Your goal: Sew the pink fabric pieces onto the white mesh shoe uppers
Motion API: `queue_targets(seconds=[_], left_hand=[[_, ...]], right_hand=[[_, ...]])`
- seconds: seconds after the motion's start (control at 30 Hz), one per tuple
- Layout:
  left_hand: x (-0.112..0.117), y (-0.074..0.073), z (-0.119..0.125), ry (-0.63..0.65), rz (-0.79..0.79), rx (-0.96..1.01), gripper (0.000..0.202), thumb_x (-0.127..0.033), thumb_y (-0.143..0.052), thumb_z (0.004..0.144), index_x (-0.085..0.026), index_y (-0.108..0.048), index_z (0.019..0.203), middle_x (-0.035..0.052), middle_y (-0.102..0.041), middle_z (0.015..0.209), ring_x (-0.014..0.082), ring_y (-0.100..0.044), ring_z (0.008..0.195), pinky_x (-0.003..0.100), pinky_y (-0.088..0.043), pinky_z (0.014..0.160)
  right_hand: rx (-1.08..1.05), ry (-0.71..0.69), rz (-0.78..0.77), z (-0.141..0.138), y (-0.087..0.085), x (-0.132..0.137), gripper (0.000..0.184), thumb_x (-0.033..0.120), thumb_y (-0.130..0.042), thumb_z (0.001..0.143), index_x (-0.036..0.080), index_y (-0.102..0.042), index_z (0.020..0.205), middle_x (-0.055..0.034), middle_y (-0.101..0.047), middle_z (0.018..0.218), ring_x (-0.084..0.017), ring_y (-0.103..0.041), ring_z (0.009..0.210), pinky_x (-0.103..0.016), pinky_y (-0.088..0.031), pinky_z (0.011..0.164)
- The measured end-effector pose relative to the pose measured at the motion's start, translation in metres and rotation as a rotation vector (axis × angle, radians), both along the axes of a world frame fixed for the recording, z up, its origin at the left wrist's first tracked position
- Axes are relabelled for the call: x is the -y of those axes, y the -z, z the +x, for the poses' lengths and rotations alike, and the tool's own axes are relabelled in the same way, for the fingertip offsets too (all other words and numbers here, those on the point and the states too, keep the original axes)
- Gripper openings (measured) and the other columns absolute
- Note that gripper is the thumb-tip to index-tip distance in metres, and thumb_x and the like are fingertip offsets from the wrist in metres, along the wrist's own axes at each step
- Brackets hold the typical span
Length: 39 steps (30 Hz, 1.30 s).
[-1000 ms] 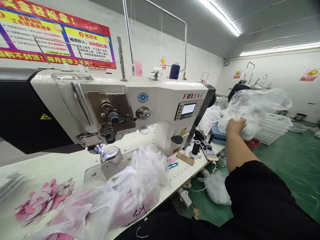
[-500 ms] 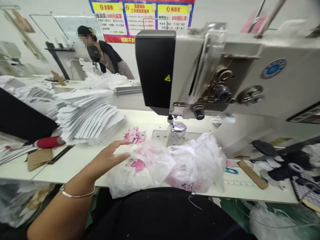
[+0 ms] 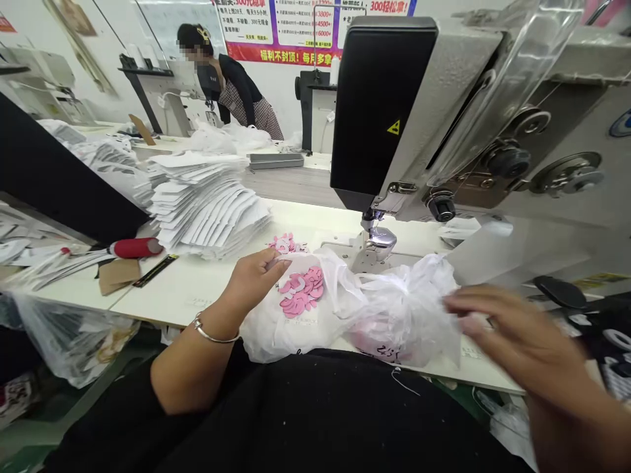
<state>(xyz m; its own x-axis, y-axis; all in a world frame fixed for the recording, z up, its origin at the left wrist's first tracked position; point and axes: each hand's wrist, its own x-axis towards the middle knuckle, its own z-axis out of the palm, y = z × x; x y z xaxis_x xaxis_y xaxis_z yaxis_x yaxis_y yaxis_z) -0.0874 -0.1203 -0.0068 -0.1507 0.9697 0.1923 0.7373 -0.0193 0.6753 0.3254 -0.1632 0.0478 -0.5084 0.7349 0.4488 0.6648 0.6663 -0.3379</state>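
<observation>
The loosely curled left hand [image 3: 254,279], its grip unclear, touches the top of a plastic bag of pink cutouts [image 3: 266,332] on the bench [image 3: 172,295], while the open right hand [image 3: 517,322] lies farther off, past a second bag [image 3: 409,315].

My right fingers [image 3: 493,310] smear with motion at four o'clock; the light is bright and even, and the wide lens bends the edges.

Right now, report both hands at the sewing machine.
Left hand loosely curled at the edge of a plastic bag of pink cut-outs. Right hand blurred, fingers extended, at a second bag. Presser foot just behind the bags.
</observation>
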Motion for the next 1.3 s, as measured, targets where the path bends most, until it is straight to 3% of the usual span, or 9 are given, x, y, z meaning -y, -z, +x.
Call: queue_targets(seconds=[0.1, 0.2, 0.37, 0.47, 0.6, 0.7, 0.8, 1.0, 1.3], left_hand=[[0.003, -0.006, 0.007, 0.097, 0.002, 0.179, 0.042, -0.050, -0.059, 0.088, -0.019, -0.044, 0.065, -0.0037, -0.042, 0.062, 0.0119, -0.041, 0.061, 0.025, -0.032, 0.057], [0.006, -0.005, 0.008, 0.287, -0.070, 0.369, 0.037, -0.050, -0.062, 0.087, -0.018, -0.055, 0.070, -0.0018, -0.052, 0.066, 0.0127, -0.048, 0.065, 0.024, -0.038, 0.060], [0.018, 0.010, 0.002, 0.736, -0.406, 0.546, 0.028, -0.042, -0.064, 0.089, -0.018, -0.073, 0.100, 0.0045, -0.069, 0.088, 0.0152, -0.058, 0.077, 0.026, -0.046, 0.071], [0.022, 0.020, -0.009, 0.842, -0.470, 0.582, 0.030, -0.039, -0.065, 0.089, -0.019, -0.072, 0.111, 0.0076, -0.071, 0.100, 0.0177, -0.062, 0.088, 0.028, -0.048, 0.080], [0.009, 0.033, -0.034, 0.523, -0.264, 0.565, 0.030, -0.044, -0.065, 0.087, -0.018, -0.071, 0.103, 0.0080, -0.071, 0.100, 0.0201, -0.064, 0.093, 0.030, -0.051, 0.083], [-0.018, 0.045, -0.055, 0.121, -0.141, 0.265, 0.031, -0.047, -0.059, 0.089, -0.020, -0.067, 0.102, 0.0063, -0.071, 0.101, 0.0208, -0.065, 0.094, 0.032, -0.052, 0.084], [-0.048, 0.057, -0.069, -0.100, -0.113, 0.014, 0.030, -0.041, -0.064, 0.082, -0.020, -0.065, 0.103, 0.0083, -0.067, 0.109, 0.0247, -0.063, 0.099, 0.038, -0.049, 0.087], [-0.077, 0.068, -0.064, -0.146, -0.145, -0.229, 0.030, -0.052, -0.070, 0.072, -0.023, -0.066, 0.075, 0.0076, -0.061, 0.094, 0.0299, -0.058, 0.096, 0.043, -0.043, 0.083], [-0.080, 0.073, -0.051, -0.152, -0.186, -0.327, 0.024, -0.044, -0.062, 0.082, -0.023, -0.066, 0.072, 0.0051, -0.062, 0.090, 0.0233, -0.060, 0.084, 0.036, -0.042, 0.074]], right_hand=[[0.154, -0.223, -0.149, -0.074, 0.035, -0.019, 0.065, 0.037, -0.063, 0.093, 0.037, -0.034, 0.151, -0.0079, -0.039, 0.155, -0.027, -0.044, 0.138, -0.046, -0.047, 0.109], [0.235, -0.179, -0.196, -0.121, 0.067, -0.036, 0.087, 0.035, -0.074, 0.084, 0.032, -0.025, 0.155, -0.0128, -0.016, 0.164, -0.035, -0.027, 0.148, -0.055, -0.038, 0.113], [0.300, -0.248, -0.264, -0.135, 0.098, -0.060, 0.036, 0.023, -0.064, 0.089, 0.023, -0.063, 0.125, -0.0134, -0.054, 0.137, -0.031, -0.049, 0.129, -0.052, -0.041, 0.108], [0.219, -0.347, -0.313, -0.129, 0.103, -0.064, 0.025, 0.018, -0.055, 0.093, 0.025, -0.068, 0.113, -0.0081, -0.063, 0.118, -0.023, -0.057, 0.116, -0.043, -0.046, 0.102], [0.109, -0.390, -0.384, -0.118, 0.105, -0.064, 0.025, 0.015, -0.054, 0.092, 0.024, -0.067, 0.111, -0.0065, -0.063, 0.125, -0.021, -0.054, 0.121, -0.038, -0.044, 0.105], [0.109, -0.412, -0.419, -0.113, 0.109, -0.062, 0.024, 0.015, -0.055, 0.091, 0.023, -0.067, 0.110, -0.0047, -0.066, 0.119, -0.020, -0.057, 0.117, -0.038, -0.044, 0.104], [0.103, -0.417, -0.441, -0.114, 0.113, -0.060, 0.021, 0.016, -0.056, 0.091, 0.023, -0.067, 0.108, -0.0021, -0.070, 0.107, -0.018, -0.061, 0.103, -0.036, -0.046, 0.097], [0.049, -0.381, -0.532, -0.121, 0.113, -0.062, 0.021, 0.012, -0.057, 0.086, 0.023, -0.068, 0.100, -0.0008, -0.070, 0.098, -0.017, -0.062, 0.095, -0.032, -0.048, 0.087], [-0.079, -0.379, -0.585, -0.117, 0.131, -0.071, 0.021, 0.013, -0.054, 0.085, 0.022, -0.069, 0.099, -0.0031, -0.068, 0.097, -0.017, -0.063, 0.093, -0.029, -0.050, 0.084]])
